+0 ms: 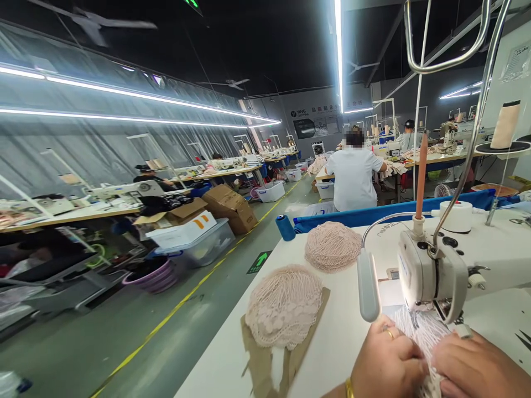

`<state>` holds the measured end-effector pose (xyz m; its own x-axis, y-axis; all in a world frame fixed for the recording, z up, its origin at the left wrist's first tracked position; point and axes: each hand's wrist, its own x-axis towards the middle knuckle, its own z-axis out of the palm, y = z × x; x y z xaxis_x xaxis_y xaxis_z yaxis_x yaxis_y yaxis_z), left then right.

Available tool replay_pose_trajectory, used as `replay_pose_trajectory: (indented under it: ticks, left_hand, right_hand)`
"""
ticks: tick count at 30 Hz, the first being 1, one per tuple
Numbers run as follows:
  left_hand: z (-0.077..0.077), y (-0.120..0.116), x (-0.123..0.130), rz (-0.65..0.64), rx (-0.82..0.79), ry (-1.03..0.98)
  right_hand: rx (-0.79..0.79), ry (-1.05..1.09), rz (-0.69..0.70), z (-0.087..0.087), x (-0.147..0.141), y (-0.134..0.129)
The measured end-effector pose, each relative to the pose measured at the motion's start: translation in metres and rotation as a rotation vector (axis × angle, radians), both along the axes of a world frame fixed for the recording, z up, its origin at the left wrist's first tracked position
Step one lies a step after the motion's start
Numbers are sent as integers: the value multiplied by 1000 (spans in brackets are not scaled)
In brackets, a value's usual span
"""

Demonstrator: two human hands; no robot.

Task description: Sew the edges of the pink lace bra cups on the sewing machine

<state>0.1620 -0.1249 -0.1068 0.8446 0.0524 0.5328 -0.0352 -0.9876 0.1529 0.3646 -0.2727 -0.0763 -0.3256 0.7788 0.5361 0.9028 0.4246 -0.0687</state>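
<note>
A pale lace piece (420,326) lies under the needle area of the white sewing machine (418,265). My left hand (385,356), with a ring and a gold bracelet, has its fingers curled on the lace's left side. From the right, my right hand (477,362) presses the same lace, fingers bent and partly hidden. Left of the machine, one stack of beige lace cups (286,309) rests on a piece of brown cardboard (319,309). Farther back sits a second rounded stack of beige lace (333,246).
A blue thread cone (285,228) stands at the table's far left corner. Close to my left hand hangs a lit lamp (368,284). A beige thread spool (506,124) is at right. Ahead, a person in white (354,174) sits; boxes (230,207) line the aisle.
</note>
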Motion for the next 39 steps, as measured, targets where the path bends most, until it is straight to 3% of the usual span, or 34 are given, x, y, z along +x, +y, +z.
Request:
replay_pose_trajectory:
  ticks: [8,16,23,30,33,36,39]
  left_hand:
    - [16,3,7,72,-47,44]
    - [23,4,7,67,-106,-5]
    - [39,3,5,43,-500,62]
    - [51,2,12,85,-823,145]
    - [58,1,12,75,-842,170]
    - [62,2,11,102,-855,199]
    - [62,4,10,95,-833,189]
  right_hand:
    - [62,-27,-21,-3,4,5]
    - [120,-77,-30,8,0,3]
    - [-63,-40,-159,-7,-4,7]
    - [136,-50,-249,13,-17,5]
    - [70,56,-246,4,-16,4]
    - [-91,163,-245,-10,-12,3]
    - [-166,154,-211,-13,-8,5]
